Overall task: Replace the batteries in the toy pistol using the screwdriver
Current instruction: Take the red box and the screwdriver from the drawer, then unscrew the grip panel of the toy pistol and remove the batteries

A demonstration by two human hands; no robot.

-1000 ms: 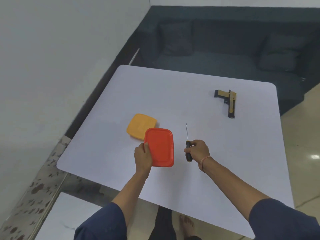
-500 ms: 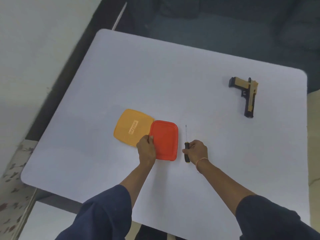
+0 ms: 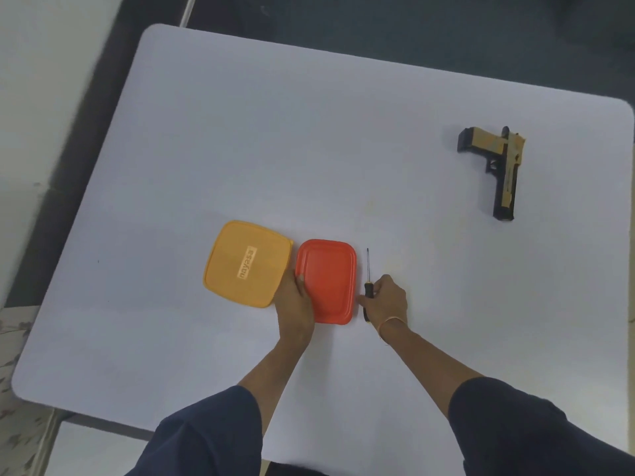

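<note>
White table (image 3: 309, 149) with rounded corners, filling most of the view, dark floor past its far edge. Two dark blue sleeves (image 3: 536, 431) reaching in from the near edge, forearms bare.

Yellow-orange square lid (image 3: 240, 266) lying flat near the middle of the near half, a raised word on its top. Just right of it, edges touching or nearly so, a red rectangular lid (image 3: 331, 280), also flat on the table. Toy pistol (image 3: 500, 166), tan and black, lying on its side well apart at the far right, barrel pointing toward the near edge, grip toward the left.

Left hand (image 3: 295, 304) resting on the near left corner of the red lid, thumb on top, fingers tucked at its left edge: closed on the lid. Right hand (image 3: 388, 298) just right of the red lid, fingers curled around the black handle of a screwdriver (image 3: 368, 283), gripping it against the table, thin shaft pointing away from the body. Thin bangle (image 3: 391, 321) around the right wrist.
</note>
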